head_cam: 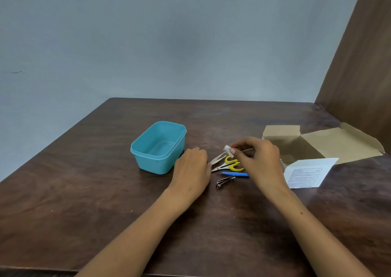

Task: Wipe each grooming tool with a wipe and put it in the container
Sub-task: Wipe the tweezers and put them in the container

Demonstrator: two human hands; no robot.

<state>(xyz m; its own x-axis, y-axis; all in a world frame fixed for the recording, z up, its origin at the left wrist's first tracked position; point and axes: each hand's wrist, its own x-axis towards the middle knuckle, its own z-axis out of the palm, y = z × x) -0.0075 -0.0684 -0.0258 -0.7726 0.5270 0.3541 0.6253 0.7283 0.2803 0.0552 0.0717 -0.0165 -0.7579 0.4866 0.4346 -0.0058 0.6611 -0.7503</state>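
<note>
Pinching a wipe [229, 150] — right hand [257, 160]; box label [304, 176] unreadable.

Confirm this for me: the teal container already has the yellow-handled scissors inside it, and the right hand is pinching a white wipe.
Not quite. The head view shows the teal container empty; the yellow-handled scissors lie on the table between the hands. The right hand is indeed pinching a white wipe.

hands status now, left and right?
Left hand: fingers curled at the tip of the tweezers; grip cannot be told.
Right hand: pinching a white wipe.
</note>
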